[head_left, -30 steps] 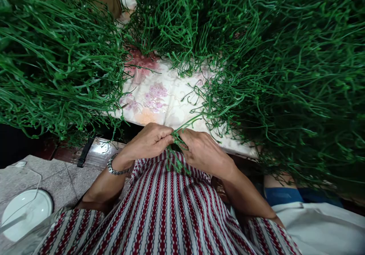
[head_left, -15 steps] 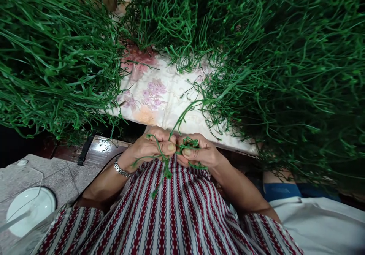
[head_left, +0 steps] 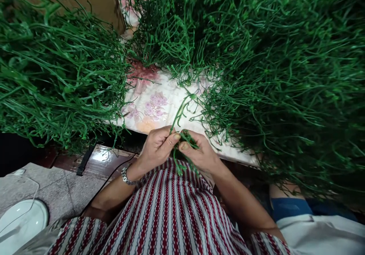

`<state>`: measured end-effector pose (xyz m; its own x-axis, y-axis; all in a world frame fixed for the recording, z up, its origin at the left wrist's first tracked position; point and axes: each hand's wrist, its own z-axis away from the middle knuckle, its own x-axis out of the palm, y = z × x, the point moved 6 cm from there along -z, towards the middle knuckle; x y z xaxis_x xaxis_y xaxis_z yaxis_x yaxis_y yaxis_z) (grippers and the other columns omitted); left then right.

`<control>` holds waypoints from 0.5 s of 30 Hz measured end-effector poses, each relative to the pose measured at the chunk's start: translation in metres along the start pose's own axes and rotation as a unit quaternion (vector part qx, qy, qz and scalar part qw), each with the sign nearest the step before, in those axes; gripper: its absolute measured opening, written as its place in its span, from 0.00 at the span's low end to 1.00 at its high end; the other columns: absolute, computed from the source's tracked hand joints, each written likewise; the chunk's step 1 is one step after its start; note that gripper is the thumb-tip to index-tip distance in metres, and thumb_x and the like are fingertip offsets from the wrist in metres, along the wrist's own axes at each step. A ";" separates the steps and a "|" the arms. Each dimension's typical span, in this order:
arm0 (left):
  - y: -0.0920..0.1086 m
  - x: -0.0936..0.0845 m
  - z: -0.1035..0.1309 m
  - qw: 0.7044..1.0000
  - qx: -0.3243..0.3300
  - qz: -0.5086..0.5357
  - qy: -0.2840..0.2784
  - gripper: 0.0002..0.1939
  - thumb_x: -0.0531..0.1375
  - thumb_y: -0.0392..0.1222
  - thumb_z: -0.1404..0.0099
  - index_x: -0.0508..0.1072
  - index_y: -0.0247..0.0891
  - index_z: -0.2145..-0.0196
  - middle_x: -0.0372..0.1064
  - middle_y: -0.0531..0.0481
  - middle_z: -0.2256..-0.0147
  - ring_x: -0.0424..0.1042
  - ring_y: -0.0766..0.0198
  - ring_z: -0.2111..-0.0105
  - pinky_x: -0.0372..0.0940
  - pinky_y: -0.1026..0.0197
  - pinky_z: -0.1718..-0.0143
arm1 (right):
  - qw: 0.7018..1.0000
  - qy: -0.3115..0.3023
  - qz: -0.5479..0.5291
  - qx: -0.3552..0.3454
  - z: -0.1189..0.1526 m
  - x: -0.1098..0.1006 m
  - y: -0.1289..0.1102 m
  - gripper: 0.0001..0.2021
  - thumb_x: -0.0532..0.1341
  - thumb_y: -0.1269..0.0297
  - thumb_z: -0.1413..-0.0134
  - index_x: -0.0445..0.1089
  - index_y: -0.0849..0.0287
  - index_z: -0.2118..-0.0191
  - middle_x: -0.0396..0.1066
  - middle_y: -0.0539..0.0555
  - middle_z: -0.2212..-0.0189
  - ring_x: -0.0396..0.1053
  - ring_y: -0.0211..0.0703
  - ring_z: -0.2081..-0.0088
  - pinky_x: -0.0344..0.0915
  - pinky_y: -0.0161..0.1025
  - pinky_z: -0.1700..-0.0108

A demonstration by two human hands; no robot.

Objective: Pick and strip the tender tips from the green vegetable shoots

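both the left hand (head_left: 155, 148) and right hand (head_left: 199, 154) pinch a thin green strand (head_left: 182, 112) between thumb and fingertips. it looks light, limp and springy, best gripped just beyond the fingertips.

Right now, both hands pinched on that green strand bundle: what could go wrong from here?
1. The left hand and right hand pinch thin green strands that trail up toward the big right-hand pile; a hard pull could drag or tangle more of it.
2. Loose ends hang over the striped garment and may snag or drop.
3. A dark cable runs beside the left forearm; the wristwatch could catch it.
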<state>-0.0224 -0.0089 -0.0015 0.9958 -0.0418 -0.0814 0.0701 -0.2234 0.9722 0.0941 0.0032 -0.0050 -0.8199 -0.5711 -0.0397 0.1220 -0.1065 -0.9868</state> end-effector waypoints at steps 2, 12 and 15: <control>0.006 0.002 0.001 0.994 0.067 -0.066 0.047 0.16 0.54 0.39 0.36 0.59 0.36 0.81 0.53 0.56 0.81 0.54 0.71 0.79 0.51 0.65 0.76 | 1.000 0.020 0.021 -0.008 -0.001 0.004 0.005 0.24 0.58 0.41 0.53 0.60 0.61 0.72 0.53 0.46 0.77 0.50 0.32 0.74 0.50 0.31 0.74; 0.011 0.009 0.004 0.958 0.186 -0.215 0.039 0.12 0.55 0.34 0.40 0.60 0.38 0.80 0.54 0.54 0.81 0.56 0.68 0.78 0.52 0.62 0.75 | 0.969 -0.070 -0.231 0.058 0.007 0.018 0.030 0.19 0.64 0.50 0.54 0.61 0.61 0.72 0.56 0.43 0.83 0.53 0.29 0.82 0.51 0.29 0.81; 0.012 0.010 0.005 0.938 0.208 -0.275 0.036 0.10 0.56 0.35 0.41 0.62 0.38 0.79 0.59 0.53 0.79 0.59 0.67 0.77 0.54 0.62 0.73 | 0.941 -0.064 -0.327 0.061 0.006 0.020 0.035 0.22 0.62 0.44 0.55 0.61 0.61 0.70 0.56 0.43 0.85 0.52 0.29 0.85 0.52 0.29 0.83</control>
<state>-0.0123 -0.0167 0.0081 0.8181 0.2540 -0.5159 0.5604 -0.5536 0.6160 0.0852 -0.0173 -0.0394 -0.6696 -0.4435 0.5958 -0.3148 -0.5572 -0.7684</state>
